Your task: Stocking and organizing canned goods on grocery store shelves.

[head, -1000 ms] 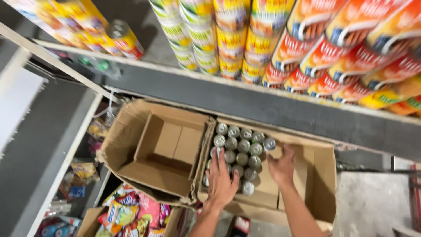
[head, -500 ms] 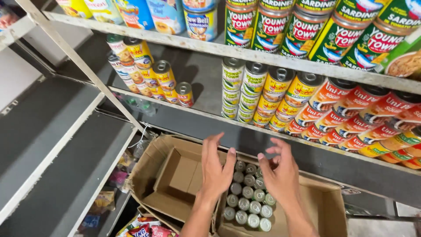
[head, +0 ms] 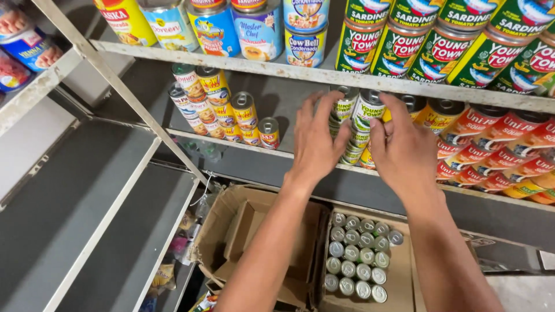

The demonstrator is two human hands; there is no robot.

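At centre frame, the fingers of the left hand [head: 317,141] and right hand [head: 404,151] are spread and curl around a stacked column of green-labelled cans [head: 359,128] on the middle shelf [head: 272,155], touching them without clamping any one. Red-labelled cans [head: 491,150] crowd the right; an open carton of cans [head: 359,260] sits lower centre beside an empty cardboard box [head: 254,242]. Judged from this loose, two-sided hold, the column could topple off the shelf's edge.
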